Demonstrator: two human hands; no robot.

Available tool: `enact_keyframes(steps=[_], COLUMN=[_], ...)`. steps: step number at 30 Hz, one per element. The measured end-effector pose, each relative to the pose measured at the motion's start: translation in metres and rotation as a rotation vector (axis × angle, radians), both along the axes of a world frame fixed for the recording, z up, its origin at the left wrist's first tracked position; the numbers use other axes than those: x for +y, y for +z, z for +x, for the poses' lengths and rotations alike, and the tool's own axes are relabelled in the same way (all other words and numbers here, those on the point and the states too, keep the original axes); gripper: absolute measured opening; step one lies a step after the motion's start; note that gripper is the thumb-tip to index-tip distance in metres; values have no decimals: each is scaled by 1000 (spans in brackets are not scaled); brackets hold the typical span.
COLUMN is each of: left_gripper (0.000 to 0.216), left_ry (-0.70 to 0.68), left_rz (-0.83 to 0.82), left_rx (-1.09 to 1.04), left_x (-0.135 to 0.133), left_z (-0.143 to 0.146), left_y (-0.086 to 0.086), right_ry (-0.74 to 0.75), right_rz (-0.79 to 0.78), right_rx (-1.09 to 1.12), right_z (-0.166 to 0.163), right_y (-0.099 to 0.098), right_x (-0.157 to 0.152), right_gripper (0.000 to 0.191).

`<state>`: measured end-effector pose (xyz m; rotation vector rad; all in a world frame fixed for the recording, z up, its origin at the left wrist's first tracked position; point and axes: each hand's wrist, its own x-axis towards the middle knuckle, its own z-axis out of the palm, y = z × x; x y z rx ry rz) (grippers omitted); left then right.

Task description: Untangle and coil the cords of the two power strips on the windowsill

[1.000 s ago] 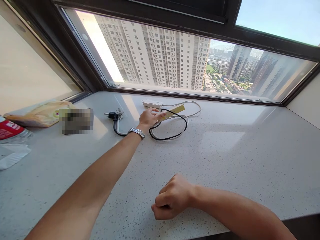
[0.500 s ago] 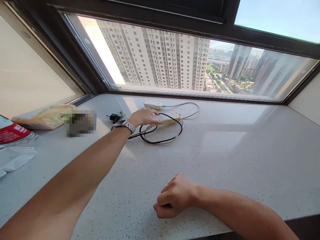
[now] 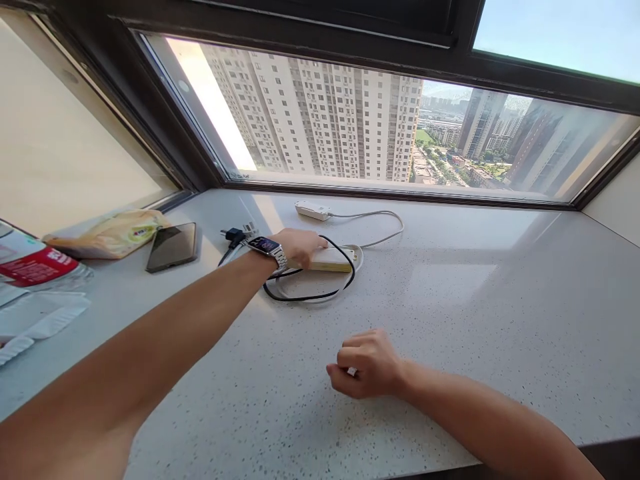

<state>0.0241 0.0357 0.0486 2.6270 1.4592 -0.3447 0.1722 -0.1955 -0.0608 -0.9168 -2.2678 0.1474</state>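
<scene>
Nearest, the right hand [image 3: 367, 365] is loosely curled above the surface [image 3: 250, 407], or resting on it, with only a small gap by the thumb; I see nothing in it. It is slightly farther in than a second ago. Beyond it, the loops of black and white cable [image 3: 290, 299] have come nearer and more to the left, together with the white-and-yellow strip [image 3: 327, 260]. The strip was slanted; now it lies almost along the window, white face up, the loops crossing its right end. The left hand [image 3: 300, 248] is clamped over its left end, though some fingers are hidden. Farthest, the small white block [image 3: 313, 211] stays by the window, so the strip seems now better separated from it
</scene>
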Motion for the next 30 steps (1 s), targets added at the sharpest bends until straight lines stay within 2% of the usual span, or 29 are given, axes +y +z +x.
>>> enact_keyframes(steps=[3, 7, 10, 14, 16, 18, 20, 22, 25, 28, 30], left_gripper=[50, 45, 38, 41, 48, 60, 67, 67, 64, 64, 60], left_ry=[-19, -44, -48, -4, 46, 80, 86, 89, 60, 68, 191], left_rz=[23, 61, 88, 87, 70, 106, 202, 330, 486, 481, 448], left_rx=[-105, -136, -116, -189, -425, -794, -1170, -1434, -1578, -1627, -1703], left_x=[-15, -28, -29, -24, -25, -31, -41, -53, -64, -62, -53], left_z=[4, 10, 8, -14, -28, -37, -37, -31, -19, -15, -17], left_y=[-9, -14, -8, 2, 8, 15, 23, 31, 39, 36, 29], right_ry=[-175, -264, -336, -436, -450, -448, -476, -536, -569, -532, -490], right_rz=[13, -56, -146, -255, -288, -299, -278, -226, -143, -127, -151], right_rx=[69, -82, -165, -144, -114, -22, 156, 347, 422, 244, 72], right_z=[11, 13, 12, 20, 26, 30, 34, 38, 40, 38, 34], right_y=[8, 17, 19, 15, 13, 10, 7, 5, 4, 6, 8], right_x=[14, 48, 72, 86, 88, 90, 91, 91, 87, 81, 78], right_gripper=[16, 38, 44, 45, 51, 61, 63, 55, 44, 43, 47])
